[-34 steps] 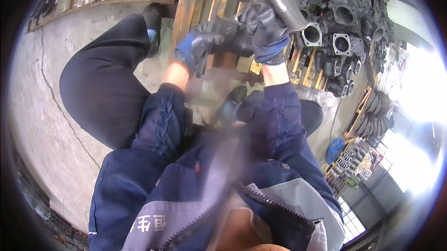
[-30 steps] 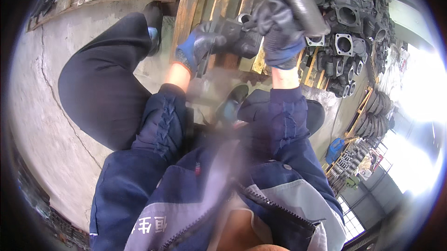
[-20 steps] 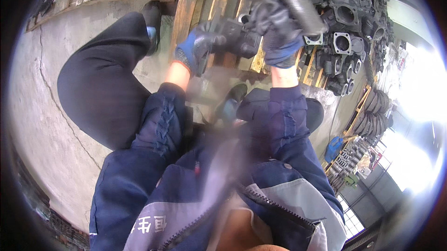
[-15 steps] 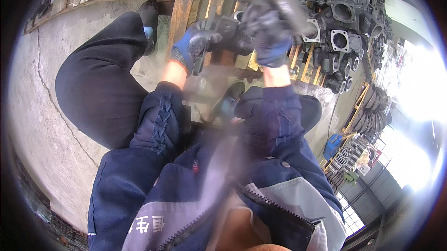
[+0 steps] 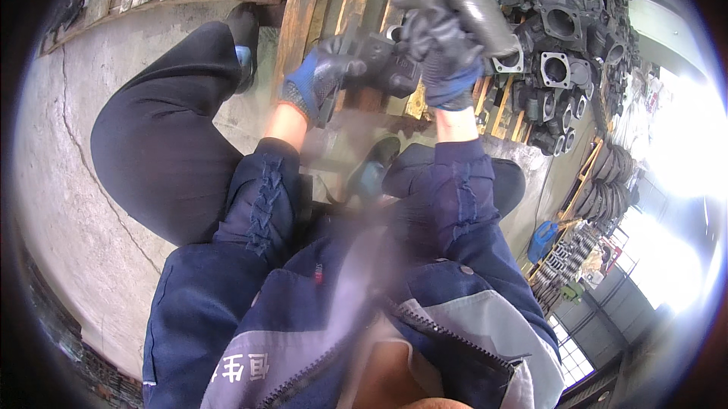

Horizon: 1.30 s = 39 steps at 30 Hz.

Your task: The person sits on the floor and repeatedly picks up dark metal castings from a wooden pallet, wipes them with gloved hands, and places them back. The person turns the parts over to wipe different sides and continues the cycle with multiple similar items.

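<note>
Gripping one dark, matte, blocky casting by its left end in the curled left hand, gloved in black-coated blue knit; clasping one smooth grey cylinder in the likewise gloved right hand; above rough wooden slats, near a heap of square-flanged, round-bored dark parts, too many to count.

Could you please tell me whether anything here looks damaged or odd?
Yes: a long, jagged crack runs through the concrete floor beside the person's bent left leg, a dark line across pale concrete.
</note>
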Each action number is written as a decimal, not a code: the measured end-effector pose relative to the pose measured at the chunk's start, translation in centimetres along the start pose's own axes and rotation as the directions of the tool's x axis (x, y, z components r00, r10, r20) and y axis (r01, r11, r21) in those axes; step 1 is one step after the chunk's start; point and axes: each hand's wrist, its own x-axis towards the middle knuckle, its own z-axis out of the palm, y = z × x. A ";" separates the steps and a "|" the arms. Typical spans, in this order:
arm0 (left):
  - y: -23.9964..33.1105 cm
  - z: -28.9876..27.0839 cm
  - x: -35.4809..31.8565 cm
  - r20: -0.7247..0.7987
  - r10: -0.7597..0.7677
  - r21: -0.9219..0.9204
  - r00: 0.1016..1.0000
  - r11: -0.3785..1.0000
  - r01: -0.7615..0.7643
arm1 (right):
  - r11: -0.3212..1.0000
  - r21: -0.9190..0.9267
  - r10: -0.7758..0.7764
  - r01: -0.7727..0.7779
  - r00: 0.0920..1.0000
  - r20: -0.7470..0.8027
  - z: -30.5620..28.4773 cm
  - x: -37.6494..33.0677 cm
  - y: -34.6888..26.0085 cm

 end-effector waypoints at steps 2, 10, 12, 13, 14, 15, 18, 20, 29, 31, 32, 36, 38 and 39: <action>0.1 0.2 -0.3 0.006 0.002 -0.064 1.000 0.998 -0.002 | 0.988 0.151 0.017 -0.027 0.998 0.067 -0.5 0.1 -0.4; 0.9 0.9 -0.7 -0.042 -0.040 -0.005 0.998 0.999 0.040 | 0.833 -0.488 -0.272 0.261 0.961 0.049 -0.7 -1.9 1.8; 0.8 0.9 -0.7 -0.040 -0.090 -0.024 0.995 0.996 0.089 | 0.717 -0.584 -0.357 0.381 0.920 0.161 -1.5 -2.4 2.5; 0.6 0.8 -0.7 -0.023 -0.070 -0.030 0.997 0.997 0.069 | 0.581 -0.690 -0.401 0.432 0.889 0.220 -1.8 -2.6 2.6; 0.6 0.6 -0.6 -0.003 -0.073 -0.020 0.997 0.997 0.073 | 0.420 -0.776 -0.437 0.471 0.854 0.282 -2.0 -2.6 2.7; 0.5 0.5 -0.4 -0.037 -0.076 0.000 0.996 0.997 0.076 | 0.413 -0.808 -0.388 0.420 0.884 0.261 -2.0 -2.6 2.6; 0.0 0.2 -0.1 0.014 -0.004 -0.067 1.000 0.998 0.005 | 0.995 0.042 0.087 -0.091 0.992 0.091 -1.8 -2.3 2.1; -0.2 0.2 -0.2 0.028 -0.006 -0.018 1.000 1.000 0.007 | 1.000 -0.013 -0.019 0.019 0.999 -0.040 -1.5 -2.1 1.5; 1.0 0.8 -0.4 -0.015 -0.060 0.016 0.998 0.998 0.060 | 0.895 0.332 0.302 -0.297 0.953 0.037 -0.6 -2.6 -0.4; 1.3 1.0 -0.5 -0.033 -0.076 0.087 0.997 0.993 0.078 | 0.939 0.269 0.215 -0.214 0.976 0.029 -1.7 -2.8 -0.7; 1.1 1.2 -0.8 -0.017 -0.026 0.072 1.000 0.997 0.027 | 0.938 0.286 0.193 -0.194 0.981 0.032 -2.4 -3.0 -0.8; 0.6 0.9 -1.0 0.022 -0.036 -0.129 0.999 0.991 0.038 | 0.849 0.274 0.476 -0.452 0.879 -0.021 -5.1 -7.3 -1.5; 0.4 0.4 -0.8 0.034 -0.011 -0.070 0.999 0.997 0.013 | 0.699 0.580 0.574 -0.419 0.812 -0.105 -3.9 -10.9 -1.1; 0.2 0.1 -0.7 0.009 -0.021 -0.043 1.000 0.999 0.021 | 0.584 0.700 0.638 -0.411 0.766 -0.083 -3.5 -13.0 -0.8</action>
